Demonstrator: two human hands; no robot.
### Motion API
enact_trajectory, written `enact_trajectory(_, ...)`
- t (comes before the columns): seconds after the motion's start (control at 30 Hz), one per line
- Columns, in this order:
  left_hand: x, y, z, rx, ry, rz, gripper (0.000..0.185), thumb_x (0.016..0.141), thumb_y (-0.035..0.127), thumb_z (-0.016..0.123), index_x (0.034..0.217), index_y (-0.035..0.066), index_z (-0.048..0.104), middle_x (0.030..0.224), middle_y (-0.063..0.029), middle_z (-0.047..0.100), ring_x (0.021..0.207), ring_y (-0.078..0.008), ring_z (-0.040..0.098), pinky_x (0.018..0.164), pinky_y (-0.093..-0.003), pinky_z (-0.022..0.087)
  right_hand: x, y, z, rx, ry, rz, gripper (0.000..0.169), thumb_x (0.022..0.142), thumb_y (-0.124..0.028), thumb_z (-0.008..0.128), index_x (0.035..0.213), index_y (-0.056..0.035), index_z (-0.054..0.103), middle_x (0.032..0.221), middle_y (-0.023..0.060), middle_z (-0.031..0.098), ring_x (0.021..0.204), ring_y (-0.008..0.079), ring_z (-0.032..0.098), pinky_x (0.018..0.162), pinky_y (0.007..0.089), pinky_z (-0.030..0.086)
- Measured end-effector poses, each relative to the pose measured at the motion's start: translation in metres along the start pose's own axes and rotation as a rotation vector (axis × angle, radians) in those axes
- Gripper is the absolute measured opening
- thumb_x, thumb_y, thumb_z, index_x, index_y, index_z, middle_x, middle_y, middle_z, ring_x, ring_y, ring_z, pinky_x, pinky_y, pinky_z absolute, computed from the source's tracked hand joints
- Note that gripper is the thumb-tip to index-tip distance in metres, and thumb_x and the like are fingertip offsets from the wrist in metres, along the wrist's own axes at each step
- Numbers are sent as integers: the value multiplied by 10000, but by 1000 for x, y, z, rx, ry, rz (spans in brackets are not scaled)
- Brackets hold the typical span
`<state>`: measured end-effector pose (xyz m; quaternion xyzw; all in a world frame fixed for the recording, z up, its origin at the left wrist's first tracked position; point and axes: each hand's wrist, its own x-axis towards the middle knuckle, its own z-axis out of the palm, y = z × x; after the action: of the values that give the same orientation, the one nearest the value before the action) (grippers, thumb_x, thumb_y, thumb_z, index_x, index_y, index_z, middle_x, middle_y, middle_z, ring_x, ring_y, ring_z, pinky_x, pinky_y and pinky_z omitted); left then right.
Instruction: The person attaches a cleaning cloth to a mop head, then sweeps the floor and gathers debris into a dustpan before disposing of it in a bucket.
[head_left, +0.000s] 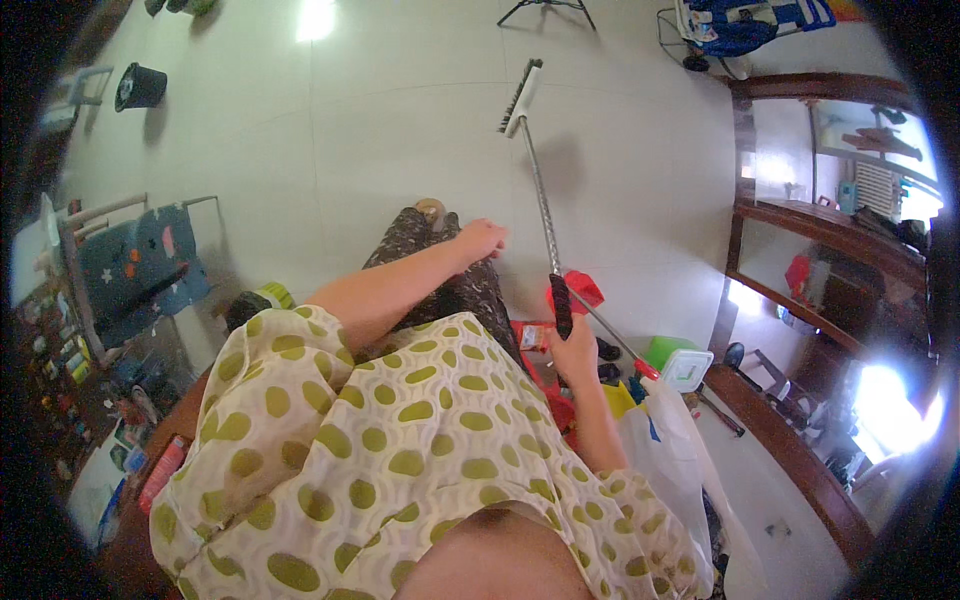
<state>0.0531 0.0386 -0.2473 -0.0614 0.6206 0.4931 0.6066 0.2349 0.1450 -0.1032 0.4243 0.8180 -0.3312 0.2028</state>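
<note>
My right hand (576, 351) grips the black sleeve (559, 300) at the upper end of a long-handled floor brush. Its silvery, spiral-patterned pole (544, 202) reaches away from me to a white brush head (525, 97) with dark bristles along its left side. My left hand (482, 238) hangs in front of my thighs, its fingers curled in and nothing seen in them. Just past my right hand is a red dustpan (583, 291). A thin metal handle (611, 324) with a red end slants from it toward a white plastic bag (671, 420).
Pale floor tiles (405, 127) spread ahead. A black bucket (139, 87) stands far left, near a rack with a dark patterned cloth (142, 262). At right are a green box with a white lid (684, 367), a wood-framed glass cabinet (817, 240) and a blue folding cart (739, 30).
</note>
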Motion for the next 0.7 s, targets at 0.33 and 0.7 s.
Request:
enact_trajectory(0.33, 2, 4, 2, -4, -21, 78, 204, 746, 192, 510, 819, 2, 527, 719, -67, 548, 586, -143, 532, 552, -263, 434, -13, 8, -3, -130, 89, 95, 415, 660, -198, 622, 1001, -37, 451, 877, 192, 556, 862, 325, 527, 729, 388, 408)
enact_trajectory(0.7, -50, -85, -178, 244, 484, 87, 243, 775, 225, 474, 800, -16, 494, 705, -75, 519, 600, -148, 498, 558, -264, 415, 45, 62, 26, -409, -63, 209, 448, 637, -171, 630, 999, -45, 397, 865, 205, 537, 830, 346, 531, 730, 409, 422)
